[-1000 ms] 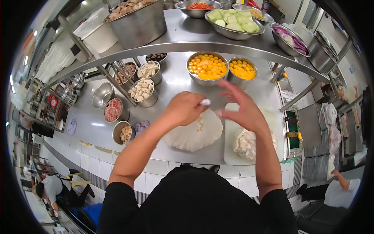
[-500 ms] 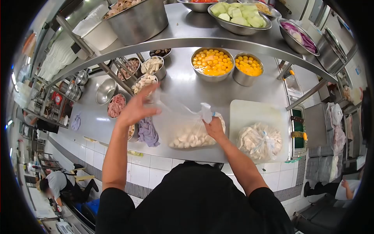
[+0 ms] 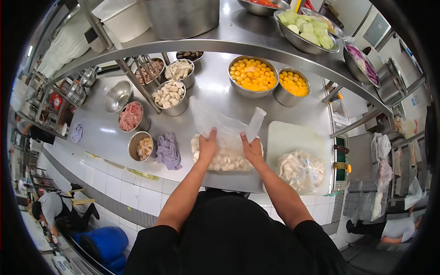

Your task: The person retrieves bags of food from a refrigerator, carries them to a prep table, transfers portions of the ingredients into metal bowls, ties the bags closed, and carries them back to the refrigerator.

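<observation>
A clear plastic bag [image 3: 224,126] lies on the steel table in front of me, with pale white chunks [image 3: 231,162] in its lower part. My left hand [image 3: 207,149] grips the bag's left side, thumb up. On the right side my right hand [image 3: 250,150] pinches the plastic, below a folded flap that stands up. Beside it, a second, gathered bag of pale pieces [image 3: 301,172] rests on a white cutting board [image 3: 298,135]. A crumpled purple cloth [image 3: 168,151] lies left of my left hand.
Bowls of egg yolks [image 3: 253,75] stand at the back. Left are pots of white chunks [image 3: 169,95], raw meat [image 3: 131,116] and an empty steel bowl [image 3: 118,96]. A steel shelf [image 3: 220,46] overhangs the table. Knives [image 3: 341,167] sit at right; co-workers [image 3: 62,206] are on both sides.
My left hand has come down from the upper left and now holds the bag's left side. The bag's upper part has shifted, and my view has turned slightly.
</observation>
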The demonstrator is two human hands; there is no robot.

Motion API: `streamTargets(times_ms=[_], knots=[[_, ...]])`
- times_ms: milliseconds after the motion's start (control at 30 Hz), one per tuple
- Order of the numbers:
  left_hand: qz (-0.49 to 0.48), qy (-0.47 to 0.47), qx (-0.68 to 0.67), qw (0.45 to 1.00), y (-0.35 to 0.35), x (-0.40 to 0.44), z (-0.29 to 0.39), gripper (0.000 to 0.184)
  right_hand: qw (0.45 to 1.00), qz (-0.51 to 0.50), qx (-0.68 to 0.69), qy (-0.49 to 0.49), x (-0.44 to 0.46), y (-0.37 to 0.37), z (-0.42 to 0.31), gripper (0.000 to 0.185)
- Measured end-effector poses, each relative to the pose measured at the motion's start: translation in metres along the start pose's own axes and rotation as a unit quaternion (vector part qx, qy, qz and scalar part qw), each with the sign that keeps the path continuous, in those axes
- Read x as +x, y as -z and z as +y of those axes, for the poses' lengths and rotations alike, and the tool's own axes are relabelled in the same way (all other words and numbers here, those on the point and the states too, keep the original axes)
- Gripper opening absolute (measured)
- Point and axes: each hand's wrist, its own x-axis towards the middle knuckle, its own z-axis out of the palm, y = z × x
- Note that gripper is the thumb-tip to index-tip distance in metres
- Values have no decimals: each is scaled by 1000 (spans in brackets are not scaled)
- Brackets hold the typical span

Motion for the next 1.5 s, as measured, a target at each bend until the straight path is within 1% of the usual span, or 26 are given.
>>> streamTargets(times_ms=[133, 200, 233, 300, 333, 400, 433, 500, 533, 567, 600, 633, 700, 733, 867, 933, 967, 1033, 1067, 1133, 1200, 1233, 1267, 1300, 1367, 1500], knots=[[-11, 93, -211, 973, 23, 30, -15, 32, 993, -54, 74, -78, 7, -4, 3, 39], [-207, 168, -368, 891, 42, 49, -23, 43, 981, 12, 150, -122, 13, -5, -12, 46], [-210, 167, -369, 890, 39, 48, -19, 43, 982, 15, 148, -120, 17, 0, -18, 46], [-188, 215, -430, 857, 22, 14, 44, 46, 884, -56, 426, -186, 23, 12, -43, 35], [-190, 216, -430, 856, 19, 11, 49, 46, 884, -54, 425, -186, 26, 17, -51, 35], [-98, 250, -441, 857, 15, 6, 52, 40, 767, -112, 604, -186, 30, 24, -61, 27], [-100, 251, -440, 856, 15, 9, 43, 40, 767, -110, 604, -185, 34, 17, -43, 27], [-287, 144, -513, 796, 17, 20, 7, 27, 732, -105, 639, -213, 46, -6, 7, 24], [-284, 145, -514, 796, 16, 25, -6, 27, 732, -106, 638, -215, 43, -12, -5, 24], [-329, 178, -466, 802, 15, 29, -18, 23, 878, -104, 407, -228, 36, -23, -32, 22], [-374, 208, -415, 803, 11, 27, -14, 19, 959, -95, 145, -222, 33, -28, -45, 20], [-373, 210, -415, 803, 3, 23, -11, 19, 959, -95, 146, -223, 33, -29, -41, 20], [-168, 102, -36, 980, -21, -2, 34, 18, 930, -256, 203, -166, 37, -29, -26, 17], [-164, 12, 34, 986, -23, -4, 41, 22, 875, -267, 361, -182, 33, -23, -22, 17], [-191, -8, 153, 970, -28, -14, 39, 27, 872, -267, 385, -144, 20, -13, -37, 17], [-203, -124, 422, 875, -33, -15, 35, 27, 902, -118, 364, -199, 24, -17, -43, 17], [-205, -124, 424, 874, -31, -15, 34, 27, 901, -116, 366, -199, 28, -15, -45, 17], [-372, -70, 186, 907, -17, -14, 32, 27, 859, -15, 471, -199, 33, -12, -51, 23], [-371, -70, 186, 907, -7, 0, 26, 27, 868, -47, 448, -209, 28, -3, -58, 19], [-419, 200, 4, 886, 13, 34, 9, 25, 889, -127, 407, -163, 19, 1, -44, 20], [-433, 145, 46, 889, 15, 40, 15, 24, 948, -230, 211, -64, 11, 4, -41, 18], [-450, 91, 91, 884, 14, 43, 17, 24, 947, -234, 213, -63, 7, 3, -41, 18], [-425, 109, 153, 886, 9, 42, 28, 28, 976, -202, -26, 70, 2, 9, -51, 17], [-430, 110, 157, 882, 7, 33, 41, 28, 933, -151, -264, 192, -4, 13, -55, 18], [-325, 43, 233, 915, -4, 20, 61, 24, 933, -113, -244, 238, -15, 8, -55, 21], [-245, 25, 171, 954, 1, 21, 51, 23, 906, -101, -352, 211, -25, -7, -66, 19]])
